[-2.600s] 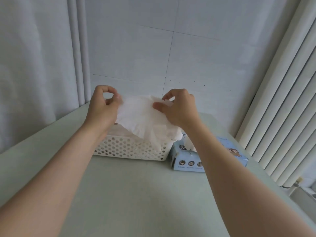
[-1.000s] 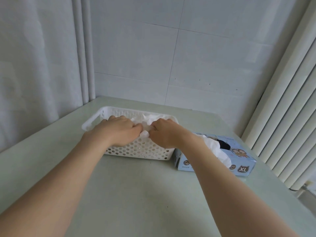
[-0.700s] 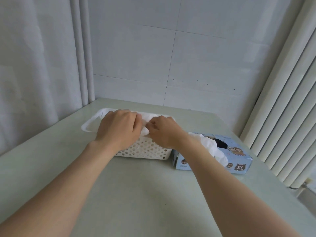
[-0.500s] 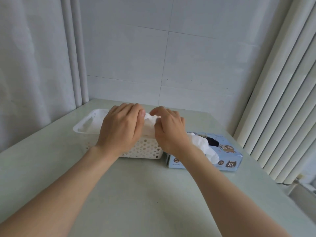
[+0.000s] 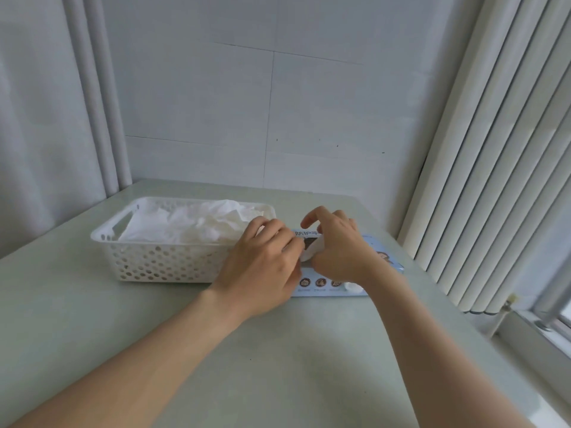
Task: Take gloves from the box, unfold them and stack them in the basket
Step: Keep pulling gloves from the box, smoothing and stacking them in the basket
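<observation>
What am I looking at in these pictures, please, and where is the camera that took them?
No machine here: these are a person's two bare hands, filmed by one wide-angle camera worn on their head, looking forward and down. On the pale table stand a white perforated basket, holding white gloves, and beside it a blue glove box. The left hand and right hand meet at the box's opening, where a white glove shows; whether either grips it is unclear.

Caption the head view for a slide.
Left hand and right hand meet over the glove box, where a white glove shows, beside the basket of gloves.
</observation>
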`<state>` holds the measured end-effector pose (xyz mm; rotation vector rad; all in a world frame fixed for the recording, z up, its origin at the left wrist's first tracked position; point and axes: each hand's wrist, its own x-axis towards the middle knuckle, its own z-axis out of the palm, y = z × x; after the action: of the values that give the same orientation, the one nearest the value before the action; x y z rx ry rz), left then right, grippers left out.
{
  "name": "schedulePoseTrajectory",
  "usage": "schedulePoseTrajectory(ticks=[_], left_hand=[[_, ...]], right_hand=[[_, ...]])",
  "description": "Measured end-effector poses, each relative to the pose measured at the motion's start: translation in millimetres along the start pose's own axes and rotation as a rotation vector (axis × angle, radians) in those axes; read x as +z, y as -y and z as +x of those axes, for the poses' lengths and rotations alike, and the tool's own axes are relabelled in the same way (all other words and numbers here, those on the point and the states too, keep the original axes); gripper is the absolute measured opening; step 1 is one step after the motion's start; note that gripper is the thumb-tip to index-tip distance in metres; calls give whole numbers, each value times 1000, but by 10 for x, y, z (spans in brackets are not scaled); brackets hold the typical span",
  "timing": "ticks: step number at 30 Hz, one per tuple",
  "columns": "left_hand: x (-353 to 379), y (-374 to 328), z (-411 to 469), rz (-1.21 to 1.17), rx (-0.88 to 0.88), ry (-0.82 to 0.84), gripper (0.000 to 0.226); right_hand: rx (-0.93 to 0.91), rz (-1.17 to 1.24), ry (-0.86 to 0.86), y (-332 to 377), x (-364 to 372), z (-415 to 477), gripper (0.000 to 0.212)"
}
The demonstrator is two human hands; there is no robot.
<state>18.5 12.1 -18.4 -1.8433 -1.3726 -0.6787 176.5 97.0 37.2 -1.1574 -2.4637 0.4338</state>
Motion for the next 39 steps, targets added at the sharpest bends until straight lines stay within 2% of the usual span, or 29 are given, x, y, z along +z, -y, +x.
schedulePoseTrajectory(ticks=[5,8,14,17,21,26,29,31,33,36,39], left_hand=[[70,-58,-33,20,-30,53,25],[49,-78,-7,-4,-96,22,27],[-22,-116,50,-203,-334,-117,43],[-24,-98,55,-220,-356,-168,40],[-43,-50,74,-180,-364,-237,16],[-49,51,27,-140,-402,-226,18],[-92,76,23,-142,-429,-238,17],[-128,88,23,-135,-439,-254,17],[-141,104,5,-115,-428,-253,16],[-145,108,-26,-94,-376,-233,15],[-173,85,-23,-96,-361,-239,19]], right_hand=[[-9,197,-350,-147,-62,52,41],[-46,345,-449,-135,-75,48,34],[-169,466,-343,-55,-28,6,18],[-215,475,-326,-7,14,19,3],[-251,466,-299,10,54,17,19],[-246,413,-377,-36,67,24,13],[-273,328,-313,-86,32,-11,9],[-301,275,-292,-97,36,-21,13],[-255,342,-313,-73,33,-20,18],[-89,502,-369,-48,-4,-20,19],[6,634,-329,-61,-37,-32,22]])
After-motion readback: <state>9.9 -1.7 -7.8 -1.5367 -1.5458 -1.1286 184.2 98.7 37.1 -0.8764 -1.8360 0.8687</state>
